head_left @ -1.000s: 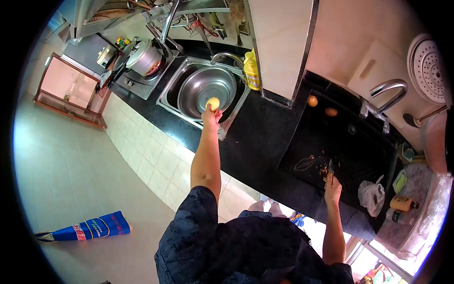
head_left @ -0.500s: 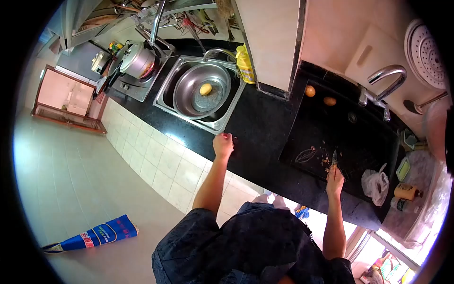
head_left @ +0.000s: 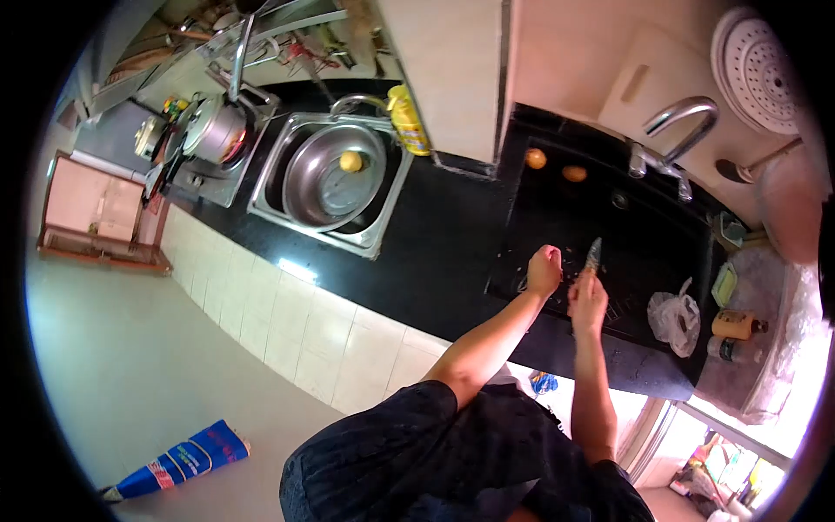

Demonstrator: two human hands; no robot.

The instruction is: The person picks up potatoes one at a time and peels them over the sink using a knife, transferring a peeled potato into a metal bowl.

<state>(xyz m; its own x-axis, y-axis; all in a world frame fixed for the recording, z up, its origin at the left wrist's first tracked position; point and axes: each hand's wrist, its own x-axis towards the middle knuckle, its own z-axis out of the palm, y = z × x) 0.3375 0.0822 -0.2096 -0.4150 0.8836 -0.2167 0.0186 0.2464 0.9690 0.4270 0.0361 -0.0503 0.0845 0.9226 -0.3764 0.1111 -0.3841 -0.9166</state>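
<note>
My right hand (head_left: 587, 304) is closed round the handle of a small knife (head_left: 594, 253), its blade pointing up over the black sink (head_left: 644, 235). Just left of it, my left hand (head_left: 545, 270) is curled shut above the sink's left part; what it holds, if anything, is hidden. Two brown-skinned round pieces, one a potato-like item (head_left: 535, 158) and the other similar (head_left: 574, 174), lie at the sink's back left. One peeled yellow piece (head_left: 350, 162) rests inside a metal basin (head_left: 304, 178) in the steel sink.
A faucet (head_left: 683, 126) arches over the black sink. A white plastic bag (head_left: 674, 322) lies at its right. Bottles (head_left: 733, 324) stand beyond. A yellow bottle (head_left: 407, 120) is beside the steel sink, and a pot (head_left: 215, 130) sits on the stove at the left.
My left hand has moved right, from the counter by the steel sink to over the black sink, near the knife. My right hand still grips the knife. The view has shifted right.
</note>
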